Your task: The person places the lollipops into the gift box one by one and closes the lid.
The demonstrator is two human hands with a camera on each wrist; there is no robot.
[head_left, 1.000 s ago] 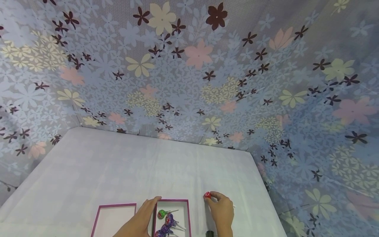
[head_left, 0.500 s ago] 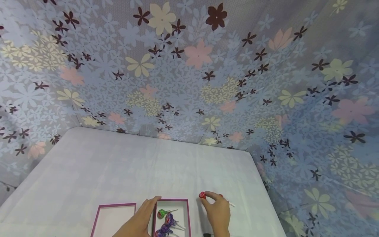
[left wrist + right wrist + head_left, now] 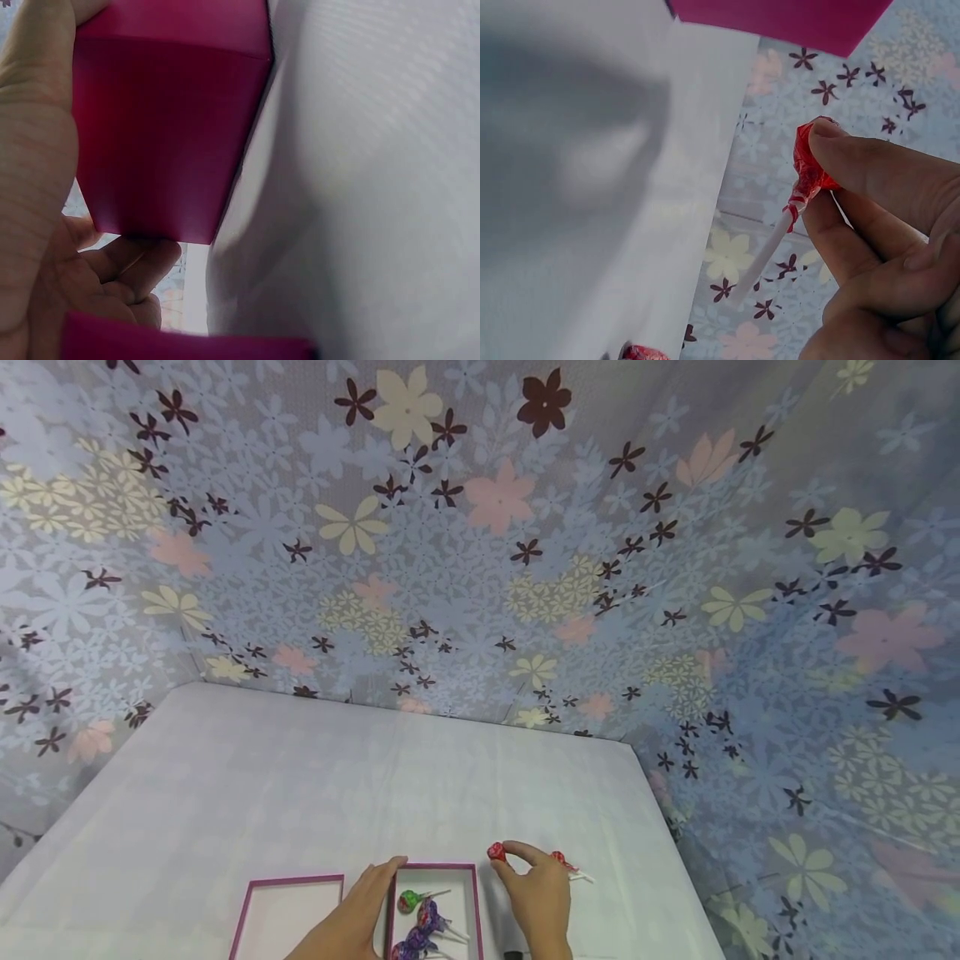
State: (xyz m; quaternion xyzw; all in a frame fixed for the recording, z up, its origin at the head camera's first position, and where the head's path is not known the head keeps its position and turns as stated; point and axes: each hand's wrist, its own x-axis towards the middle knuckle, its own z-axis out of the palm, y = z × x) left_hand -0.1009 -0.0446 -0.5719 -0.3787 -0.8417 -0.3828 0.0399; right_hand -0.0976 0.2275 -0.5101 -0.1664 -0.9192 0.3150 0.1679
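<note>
My right hand [image 3: 542,897] pinches a red-wrapped lollipop [image 3: 497,852] by its candy end. In the right wrist view, its white stick [image 3: 763,259] points down and left, below the thumb and fingers. Just to the left stands a white-lined box with magenta rims [image 3: 435,866]. Inside lie a green lollipop [image 3: 408,902] and several purple ones [image 3: 427,917], sticks toward the right. My left hand [image 3: 348,914] grips this box along its left side. In the left wrist view, the thumb and curled fingers [image 3: 142,270] lie at opposite ends of its magenta wall [image 3: 165,135].
Further left is a second magenta-rimmed box part [image 3: 296,880], white inside. More red lollipops [image 3: 562,860] lie on the white table [image 3: 360,777] to the right of my right hand. A small dark object [image 3: 513,956] shows at the bottom edge. Flowered cloth [image 3: 480,568] hangs behind.
My right hand has carried the red lollipop left toward the box, uncovering the red lollipops on the table to its right. The left hand and box stay in place.
</note>
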